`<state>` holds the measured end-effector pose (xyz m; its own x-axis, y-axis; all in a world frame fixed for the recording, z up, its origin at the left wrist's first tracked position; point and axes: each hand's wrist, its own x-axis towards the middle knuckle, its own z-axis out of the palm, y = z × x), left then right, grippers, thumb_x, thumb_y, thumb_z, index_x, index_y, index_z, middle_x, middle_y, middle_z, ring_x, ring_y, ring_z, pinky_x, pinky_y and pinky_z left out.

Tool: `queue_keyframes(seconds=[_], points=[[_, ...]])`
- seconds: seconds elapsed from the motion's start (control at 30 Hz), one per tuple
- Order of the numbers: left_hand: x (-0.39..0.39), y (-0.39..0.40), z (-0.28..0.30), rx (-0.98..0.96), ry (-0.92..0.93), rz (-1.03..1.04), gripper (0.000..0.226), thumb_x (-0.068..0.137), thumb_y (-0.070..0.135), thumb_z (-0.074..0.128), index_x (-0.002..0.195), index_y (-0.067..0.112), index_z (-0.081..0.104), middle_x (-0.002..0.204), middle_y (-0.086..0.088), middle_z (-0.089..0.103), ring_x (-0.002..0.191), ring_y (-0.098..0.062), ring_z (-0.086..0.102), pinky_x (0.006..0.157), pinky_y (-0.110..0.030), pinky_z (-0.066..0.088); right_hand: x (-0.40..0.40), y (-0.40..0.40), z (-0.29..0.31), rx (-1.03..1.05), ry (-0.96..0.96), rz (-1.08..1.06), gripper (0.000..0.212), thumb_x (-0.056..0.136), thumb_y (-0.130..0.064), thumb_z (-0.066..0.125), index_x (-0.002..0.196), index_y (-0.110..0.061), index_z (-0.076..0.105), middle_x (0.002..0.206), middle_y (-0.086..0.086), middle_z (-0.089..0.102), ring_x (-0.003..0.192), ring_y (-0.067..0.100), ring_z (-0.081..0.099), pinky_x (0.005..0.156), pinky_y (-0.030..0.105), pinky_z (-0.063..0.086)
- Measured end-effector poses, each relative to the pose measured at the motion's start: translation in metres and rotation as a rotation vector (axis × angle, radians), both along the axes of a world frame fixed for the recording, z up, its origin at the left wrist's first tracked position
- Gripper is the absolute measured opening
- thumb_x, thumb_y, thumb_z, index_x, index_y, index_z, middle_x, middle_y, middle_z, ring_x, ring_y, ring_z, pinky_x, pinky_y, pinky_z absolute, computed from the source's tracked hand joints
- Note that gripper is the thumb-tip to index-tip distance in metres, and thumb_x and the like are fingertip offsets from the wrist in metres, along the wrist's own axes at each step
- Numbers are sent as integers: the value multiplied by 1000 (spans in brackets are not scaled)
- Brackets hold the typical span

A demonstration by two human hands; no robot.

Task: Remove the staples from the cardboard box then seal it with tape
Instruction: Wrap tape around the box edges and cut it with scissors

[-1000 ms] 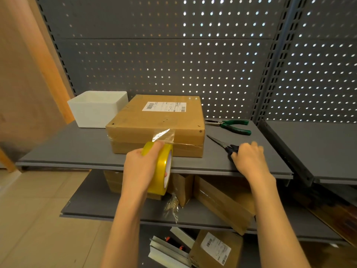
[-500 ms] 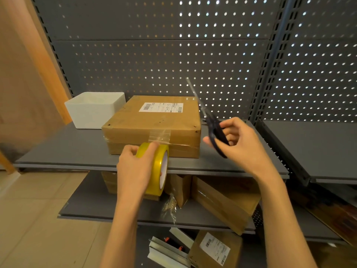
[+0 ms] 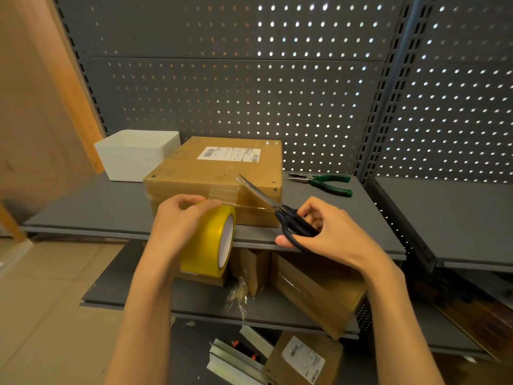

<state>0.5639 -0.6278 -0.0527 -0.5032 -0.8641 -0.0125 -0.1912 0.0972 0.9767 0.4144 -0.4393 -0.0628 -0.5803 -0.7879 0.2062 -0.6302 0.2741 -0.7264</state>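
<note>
Box: the brown cardboard box [image 3: 216, 173] sits on the grey top shelf [image 3: 361, 215], near its front edge. It has a white label [image 3: 229, 155] on its lid.
Tape: a strip of clear tape [image 3: 224, 193] runs from the box's front edge to the yellow tape roll [image 3: 209, 243].
Left hand: the left hand [image 3: 180, 218] holds the roll in front of the box, fingers curled over the top of it.
Right hand: the right hand [image 3: 330, 232] grips the black-handled scissors [image 3: 277, 211]. Its fingers are in the handles. The blades point up and left, over the box beside the strip.
Pliers: green-handled pliers [image 3: 324, 182] lie on the shelf, right of the box.
Tub: a white tub [image 3: 136, 157] stands left of the box, touching its back corner.
Below: more cardboard boxes [image 3: 313, 287] lie on the lower shelf.
</note>
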Motion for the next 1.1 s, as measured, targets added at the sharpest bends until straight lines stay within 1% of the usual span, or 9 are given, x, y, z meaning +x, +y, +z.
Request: queue_keyframes(seconds=[0.13, 0.23, 0.33, 0.47, 0.63, 0.8, 0.87, 0.97, 1.1], points=[[-7, -6, 2, -50, -87, 4, 22, 77, 45, 66, 89, 27, 61, 92, 13, 54, 84, -12, 48, 72, -34, 36, -7, 6, 0, 8, -36, -8, 70, 42, -84, 64, 87, -32, 49, 82, -13, 64, 68, -9, 58, 51, 6, 42], [-11, -6, 2, -143, -159, 10, 13, 80, 43, 62, 82, 31, 57, 87, 15, 50, 79, -11, 46, 65, -32, 36, -9, 9, 0, 20, -54, 4, 70, 42, -83, 65, 88, -32, 50, 82, -14, 65, 71, -7, 60, 54, 10, 47], [-13, -4, 3, -209, -198, 3, 11, 82, 42, 56, 84, 31, 58, 86, 14, 53, 80, -13, 48, 62, -31, 35, -9, 9, 0, 45, -60, 18, 69, 43, -83, 63, 88, -31, 51, 80, -13, 64, 69, -5, 60, 52, 9, 44], [-15, -5, 6, -230, -239, -10, 17, 85, 40, 52, 88, 26, 61, 84, 10, 55, 78, -12, 49, 66, -31, 35, -9, 8, -2, 85, -71, 45, 63, 50, -74, 65, 89, -26, 52, 81, -11, 64, 68, 2, 59, 51, 8, 41], [-18, -4, 10, -284, -237, 21, 16, 87, 31, 50, 76, 23, 59, 76, 6, 57, 69, -8, 48, 54, -27, 33, -12, 8, -1, 104, -110, 72, 56, 55, -68, 67, 89, -25, 53, 82, -10, 65, 71, 3, 60, 54, 10, 44], [-19, -3, 10, -298, -240, 42, 13, 87, 30, 55, 78, 23, 61, 75, 9, 57, 69, -3, 47, 53, -23, 33, -14, 3, -2, 115, -129, 106, 56, 56, -66, 68, 90, -24, 54, 84, -8, 65, 75, 6, 61, 60, 15, 48], [-20, -2, 11, -308, -250, 50, 12, 88, 29, 55, 81, 22, 63, 74, 11, 56, 68, -3, 46, 55, -25, 34, -15, 0, -2, 114, -125, 119, 56, 56, -66, 68, 90, -24, 54, 85, -7, 65, 77, 8, 62, 64, 18, 50], [-20, -2, 11, -313, -275, 50, 15, 88, 28, 56, 88, 18, 68, 81, 5, 60, 72, -9, 49, 68, -30, 37, -18, -3, -3, 106, -124, 127, 54, 60, -64, 70, 91, -23, 55, 84, -7, 65, 75, 7, 62, 60, 15, 47], [-20, -3, 12, -290, -285, 57, 17, 87, 27, 58, 87, 16, 70, 84, 2, 63, 72, -8, 49, 69, -31, 39, -21, -8, -4, 104, -110, 138, 50, 63, -61, 71, 92, -24, 55, 83, -8, 66, 75, 7, 63, 60, 14, 49]])
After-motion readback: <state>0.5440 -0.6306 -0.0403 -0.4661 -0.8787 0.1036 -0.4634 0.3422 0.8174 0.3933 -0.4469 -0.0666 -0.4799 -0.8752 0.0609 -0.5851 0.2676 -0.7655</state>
